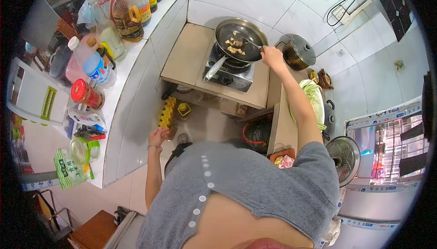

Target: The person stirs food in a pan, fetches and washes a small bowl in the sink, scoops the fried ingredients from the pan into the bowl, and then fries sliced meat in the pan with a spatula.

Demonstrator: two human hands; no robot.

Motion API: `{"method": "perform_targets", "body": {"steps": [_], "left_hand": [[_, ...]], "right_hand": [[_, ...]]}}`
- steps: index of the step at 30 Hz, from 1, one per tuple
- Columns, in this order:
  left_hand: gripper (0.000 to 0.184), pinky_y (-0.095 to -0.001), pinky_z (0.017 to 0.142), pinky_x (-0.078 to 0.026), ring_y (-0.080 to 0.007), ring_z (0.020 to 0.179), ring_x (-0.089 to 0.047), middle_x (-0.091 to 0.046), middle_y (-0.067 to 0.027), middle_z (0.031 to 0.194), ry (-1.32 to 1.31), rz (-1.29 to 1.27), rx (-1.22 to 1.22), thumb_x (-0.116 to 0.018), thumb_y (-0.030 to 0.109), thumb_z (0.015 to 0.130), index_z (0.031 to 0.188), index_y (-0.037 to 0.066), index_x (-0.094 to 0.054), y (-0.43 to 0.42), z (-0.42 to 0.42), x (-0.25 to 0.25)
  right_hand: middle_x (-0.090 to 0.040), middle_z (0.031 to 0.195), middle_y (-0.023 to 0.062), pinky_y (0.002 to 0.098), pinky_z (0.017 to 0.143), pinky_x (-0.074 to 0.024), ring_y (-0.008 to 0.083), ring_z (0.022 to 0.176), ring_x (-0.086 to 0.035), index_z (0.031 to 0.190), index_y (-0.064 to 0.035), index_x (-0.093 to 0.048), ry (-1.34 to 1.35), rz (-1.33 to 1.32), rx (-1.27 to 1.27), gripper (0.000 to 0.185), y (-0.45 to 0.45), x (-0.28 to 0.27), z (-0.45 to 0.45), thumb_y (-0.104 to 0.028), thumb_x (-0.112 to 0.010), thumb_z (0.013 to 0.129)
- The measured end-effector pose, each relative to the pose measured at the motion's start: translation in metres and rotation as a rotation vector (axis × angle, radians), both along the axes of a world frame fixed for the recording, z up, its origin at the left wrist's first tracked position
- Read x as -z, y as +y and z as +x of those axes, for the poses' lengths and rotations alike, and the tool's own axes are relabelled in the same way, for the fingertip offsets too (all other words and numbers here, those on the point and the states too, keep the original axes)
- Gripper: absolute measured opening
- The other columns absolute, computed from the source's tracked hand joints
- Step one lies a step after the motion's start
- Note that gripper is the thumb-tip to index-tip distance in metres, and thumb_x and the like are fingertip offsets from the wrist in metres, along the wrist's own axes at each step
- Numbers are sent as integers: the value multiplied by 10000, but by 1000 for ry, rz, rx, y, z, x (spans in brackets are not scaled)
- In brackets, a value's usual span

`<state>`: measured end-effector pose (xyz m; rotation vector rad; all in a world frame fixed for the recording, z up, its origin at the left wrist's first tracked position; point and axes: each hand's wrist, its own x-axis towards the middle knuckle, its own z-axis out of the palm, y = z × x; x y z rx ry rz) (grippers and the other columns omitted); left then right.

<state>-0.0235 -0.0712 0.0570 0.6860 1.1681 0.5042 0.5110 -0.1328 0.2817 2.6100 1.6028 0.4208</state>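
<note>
Left hand (158, 135): low at the person's side, fingers bent; cannot tell whether they meet. Right hand (272, 56): clamped around the spatula (252, 43) handle. The spatula reaches into the wok (251, 28), on the stove (242, 82), containing pale food pieces (235, 50). Adjacent pot (299, 51): lidded, contents hidden.

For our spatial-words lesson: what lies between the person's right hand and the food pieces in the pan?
The head view shows the cooking utensil, gripped by the right hand, extending toward the food pieces.

Spatula (254, 43), pale pieces (235, 50) — in dark pan (249, 28)
</note>
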Motion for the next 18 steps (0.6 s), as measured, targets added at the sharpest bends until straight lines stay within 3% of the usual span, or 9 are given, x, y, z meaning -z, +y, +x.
{"method": "perform_targets", "body": {"steps": [3, 11, 12, 16, 18], "left_hand": [[277, -220, 650, -500, -140, 775, -638, -657, -110, 949, 6, 3, 6, -536, 222, 905, 1066, -2, -564, 5, -3, 5], [272, -219, 660, -497, -145, 796, -637, -655, -102, 966, 0, 0, 14, -537, 227, 904, 1061, 9, -575, 10, -7, 15], [269, -222, 667, -497, -146, 803, -637, -655, -100, 966, 24, 2, 15, -537, 225, 904, 1061, 10, -576, 10, -7, 8], [270, -228, 684, -493, -148, 816, -635, -654, -95, 968, 12, 5, 8, -542, 228, 902, 1061, 13, -576, 12, -11, 15], [269, -224, 682, -491, -149, 819, -636, -654, -93, 970, 11, 3, 10, -541, 231, 902, 1061, 16, -576, 11, -16, 21]], "right_hand": [[-633, 823, 186, 450, 665, -510, 356, 780, -628, 831, -42, -604, 37, 9, -8, 217, -8, -19, 2, -255, -611, 787], [-633, 775, 175, 442, 634, -507, 347, 732, -625, 880, -76, -621, 27, -29, -48, 191, -12, -9, 9, -243, -600, 788], [-636, 786, 167, 444, 653, -505, 341, 751, -623, 897, -90, -624, 65, -67, -11, 195, -16, -34, -15, -248, -602, 783], [-638, 796, 168, 442, 667, -504, 341, 766, -623, 928, -111, -636, 50, -25, 13, 207, -29, -43, -32, -252, -604, 780], [-638, 758, 137, 431, 630, -513, 324, 722, -636, 840, -111, -626, 31, -26, -26, 157, -29, -36, -33, -252, -605, 775]]}}
